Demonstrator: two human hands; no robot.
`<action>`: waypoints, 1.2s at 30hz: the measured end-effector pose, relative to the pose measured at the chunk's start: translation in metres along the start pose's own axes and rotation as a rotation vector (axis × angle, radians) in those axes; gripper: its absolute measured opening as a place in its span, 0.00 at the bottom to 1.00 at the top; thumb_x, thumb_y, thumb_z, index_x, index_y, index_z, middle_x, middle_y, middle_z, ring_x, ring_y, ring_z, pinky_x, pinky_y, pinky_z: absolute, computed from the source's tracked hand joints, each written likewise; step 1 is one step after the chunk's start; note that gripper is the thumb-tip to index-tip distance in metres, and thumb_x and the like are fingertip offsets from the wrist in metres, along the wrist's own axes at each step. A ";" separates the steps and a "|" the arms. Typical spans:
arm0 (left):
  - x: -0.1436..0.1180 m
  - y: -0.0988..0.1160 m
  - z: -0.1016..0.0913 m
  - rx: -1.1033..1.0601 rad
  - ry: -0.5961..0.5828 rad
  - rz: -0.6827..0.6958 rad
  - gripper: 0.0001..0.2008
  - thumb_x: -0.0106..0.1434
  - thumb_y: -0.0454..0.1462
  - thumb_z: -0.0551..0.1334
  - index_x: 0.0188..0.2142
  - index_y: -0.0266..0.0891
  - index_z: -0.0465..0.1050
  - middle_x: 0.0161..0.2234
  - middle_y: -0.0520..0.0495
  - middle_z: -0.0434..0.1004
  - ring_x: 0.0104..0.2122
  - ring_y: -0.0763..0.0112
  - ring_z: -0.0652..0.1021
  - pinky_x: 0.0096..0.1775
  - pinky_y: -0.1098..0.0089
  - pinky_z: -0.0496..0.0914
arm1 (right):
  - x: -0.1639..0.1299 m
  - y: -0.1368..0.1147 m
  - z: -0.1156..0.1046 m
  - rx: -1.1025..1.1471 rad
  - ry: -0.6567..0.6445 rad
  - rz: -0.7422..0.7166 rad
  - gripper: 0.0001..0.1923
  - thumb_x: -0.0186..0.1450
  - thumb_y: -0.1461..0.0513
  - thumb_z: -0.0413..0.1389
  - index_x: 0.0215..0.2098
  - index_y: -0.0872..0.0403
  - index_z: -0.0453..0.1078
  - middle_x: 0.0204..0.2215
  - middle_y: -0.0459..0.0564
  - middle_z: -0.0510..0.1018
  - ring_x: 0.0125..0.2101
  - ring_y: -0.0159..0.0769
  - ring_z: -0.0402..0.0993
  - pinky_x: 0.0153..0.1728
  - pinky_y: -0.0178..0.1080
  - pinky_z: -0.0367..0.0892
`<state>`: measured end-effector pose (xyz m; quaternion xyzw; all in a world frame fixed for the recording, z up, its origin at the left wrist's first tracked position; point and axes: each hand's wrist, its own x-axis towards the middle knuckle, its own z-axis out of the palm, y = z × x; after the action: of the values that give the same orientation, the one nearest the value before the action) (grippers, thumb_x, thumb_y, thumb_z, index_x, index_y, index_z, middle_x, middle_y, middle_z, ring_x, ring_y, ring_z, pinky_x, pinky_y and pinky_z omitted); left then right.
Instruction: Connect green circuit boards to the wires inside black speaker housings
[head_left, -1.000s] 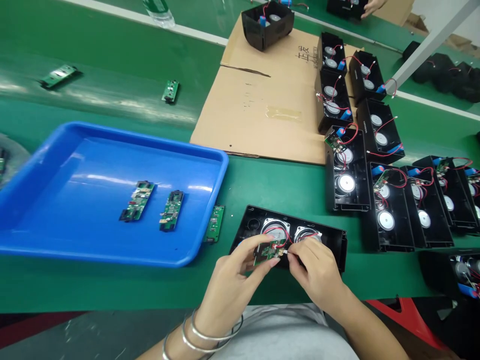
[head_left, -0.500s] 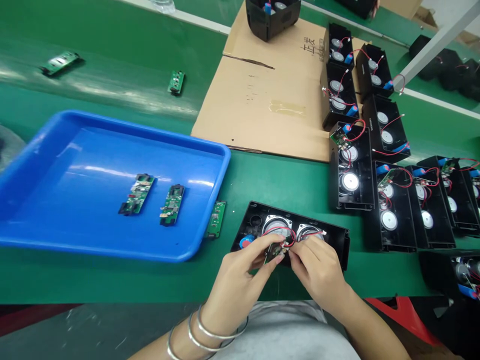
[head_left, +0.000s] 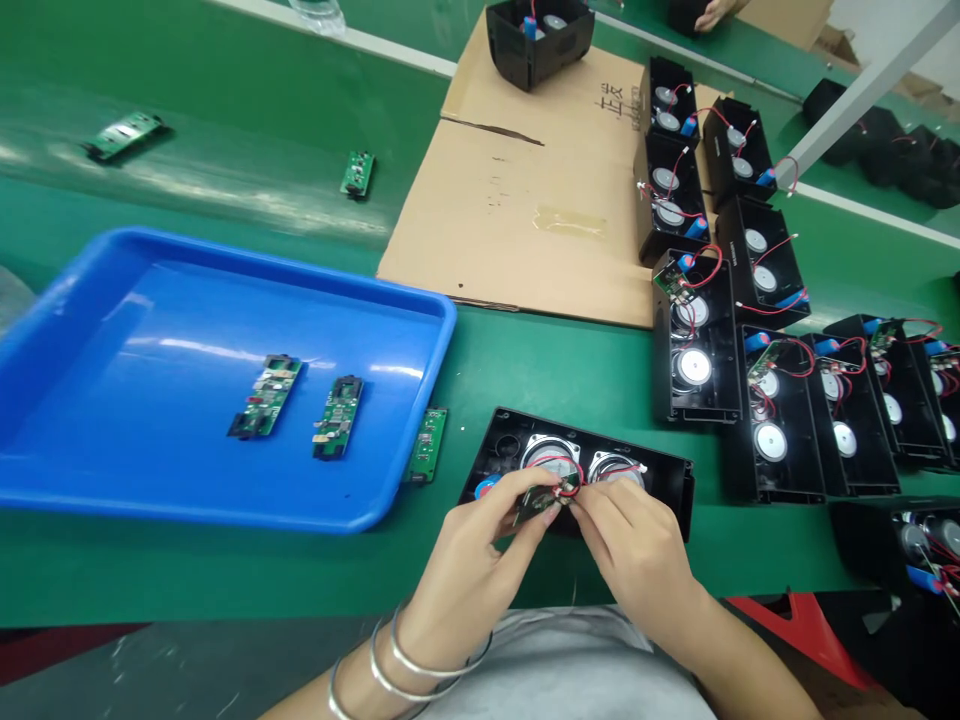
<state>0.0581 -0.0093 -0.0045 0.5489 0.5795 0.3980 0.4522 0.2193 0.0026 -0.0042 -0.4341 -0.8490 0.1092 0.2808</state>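
Observation:
My left hand [head_left: 480,540] pinches a small green circuit board [head_left: 534,502] between thumb and fingers. My right hand [head_left: 637,535] is closed at the board's right edge, its fingertips on a red-and-black wire [head_left: 579,475] that loops over the board. The connector at the wire's end is mostly hidden by the fingers. Both hands are above an open black speaker housing [head_left: 491,440] lying on the green bench. Inside it are two round speakers [head_left: 551,455] and a blue cylindrical cell [head_left: 487,486], partly covered by my left hand.
To the left, a blue tray [head_left: 300,270] holds two circuit boards [head_left: 337,415]; another board [head_left: 429,445] lies beside its right rim. Several wired black housings [head_left: 697,340] stand at right, some on flat cardboard [head_left: 517,200]. Another person's hand [head_left: 716,12] shows at the top.
The board in my left hand has tilted slightly and my fingertips have shifted a little at its edge. The whole view has moved slightly. More of the other person's hand shows at the top.

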 end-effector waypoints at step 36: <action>-0.003 -0.010 0.009 0.395 0.059 0.266 0.09 0.65 0.34 0.54 0.44 0.42 0.66 0.36 0.48 0.82 0.32 0.66 0.82 0.33 0.73 0.77 | 0.002 0.009 -0.003 0.480 -0.144 0.389 0.09 0.64 0.67 0.54 0.33 0.53 0.76 0.27 0.46 0.71 0.28 0.31 0.69 0.26 0.33 0.66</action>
<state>0.0636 -0.0138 -0.0162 0.6863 0.5818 0.3488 0.2625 0.2261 0.0090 -0.0052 -0.5007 -0.7179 0.3883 0.2882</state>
